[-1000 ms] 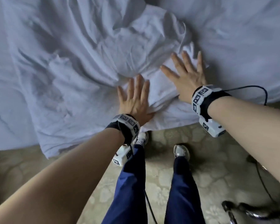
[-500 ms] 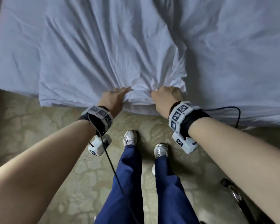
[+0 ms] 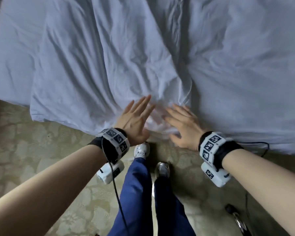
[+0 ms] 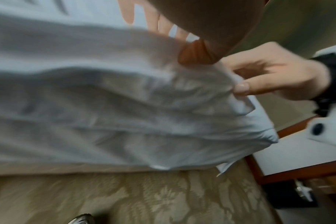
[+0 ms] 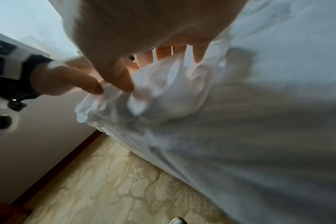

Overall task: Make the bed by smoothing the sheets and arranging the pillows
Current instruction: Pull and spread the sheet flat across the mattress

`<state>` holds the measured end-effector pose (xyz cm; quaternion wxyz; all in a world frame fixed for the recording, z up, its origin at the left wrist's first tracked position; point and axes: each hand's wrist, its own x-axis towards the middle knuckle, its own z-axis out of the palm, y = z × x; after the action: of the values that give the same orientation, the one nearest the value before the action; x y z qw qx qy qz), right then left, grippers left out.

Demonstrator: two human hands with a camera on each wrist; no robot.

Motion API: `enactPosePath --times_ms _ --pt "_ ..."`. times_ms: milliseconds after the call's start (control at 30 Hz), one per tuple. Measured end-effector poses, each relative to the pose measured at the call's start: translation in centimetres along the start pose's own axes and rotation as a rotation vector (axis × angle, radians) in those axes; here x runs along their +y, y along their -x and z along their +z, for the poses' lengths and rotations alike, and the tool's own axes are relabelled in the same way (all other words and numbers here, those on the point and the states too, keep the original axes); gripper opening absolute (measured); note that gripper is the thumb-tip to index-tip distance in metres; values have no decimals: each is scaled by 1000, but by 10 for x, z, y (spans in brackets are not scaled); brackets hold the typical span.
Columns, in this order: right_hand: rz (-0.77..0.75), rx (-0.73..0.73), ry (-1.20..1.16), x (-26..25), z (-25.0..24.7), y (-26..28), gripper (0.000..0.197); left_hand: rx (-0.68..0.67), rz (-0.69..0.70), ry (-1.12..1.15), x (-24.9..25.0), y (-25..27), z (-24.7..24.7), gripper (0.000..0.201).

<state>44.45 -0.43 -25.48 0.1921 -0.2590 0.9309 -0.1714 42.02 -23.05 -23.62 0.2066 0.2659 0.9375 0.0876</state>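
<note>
I'm looking down over the near edge of the bed (image 3: 10, 68), where the white sheet (image 3: 109, 53) lies rumpled, with long creases running toward a bunched patch at the edge between my hands. My left hand (image 3: 134, 120) lies on that patch with its fingers straight and spread, the grip slack and holding nothing that I can see from the head view. My right hand (image 3: 182, 128) lies just beside it, fingers also stretched out over the cloth. The wrist views are blurred, but in the left wrist view the right thumb touches a fold of the sheet (image 4: 125, 98) at the hanging edge, and in the right wrist view both thumbs sit against the crumpled bit; I cannot tell whether either one pinches it. The sheet hangs a little over the side of the bed above the patterned carpet (image 3: 41, 150). My shoes (image 3: 141, 149) stand on the carpet close to the bed, blue trouser legs (image 3: 134, 193) below them in the frame
</note>
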Motion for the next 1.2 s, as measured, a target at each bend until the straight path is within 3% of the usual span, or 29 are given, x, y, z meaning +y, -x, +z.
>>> enactPosePath --times_ms 100,200,267,400,467,533,600,667,767,867,1000,1067,1133,1200 --pt "19 86 131 49 -38 -28 66 110 -24 58 13 -50 -22 84" --pt "84 -48 360 90 -83 -72 88 112 -200 94 23 -111 -41 88" --pt "99 -123 461 107 -107 -99 97 95 -337 177 24 -149 -45 97" --pt "-45 -194 647 131 -136 -162 97 -50 -650 348 26 -203 -37 133" --pt "-112 -216 703 141 -140 -196 98 5 -757 426 29 -221 -27 137" --pt "-203 -201 717 152 -137 -228 98 92 -806 447 26 -233 -10 124" --pt "-327 -251 771 158 -134 -252 97 114 -816 360 16 -240 -1 88" --pt "-489 -305 829 158 -131 -270 73 111 -809 301 10 -240 -2 64" --pt "-589 -221 724 151 -140 -271 30 186 -823 435 23 -228 -24 68" --pt "-469 -255 612 150 -176 -245 34 434 -850 519 55 -212 -60 63" --pt "-537 -194 682 178 -237 -190 37 667 -795 589 120 -217 -73 53" --pt "-554 -246 725 206 -242 -169 37 603 -793 612 145 -240 -58 52" --pt "-546 -352 716 241 -226 -153 38 324 -816 563 159 -265 -28 62" --pt "-557 -383 689 280 -203 -144 56 107 -842 478 162 -278 -1 70"
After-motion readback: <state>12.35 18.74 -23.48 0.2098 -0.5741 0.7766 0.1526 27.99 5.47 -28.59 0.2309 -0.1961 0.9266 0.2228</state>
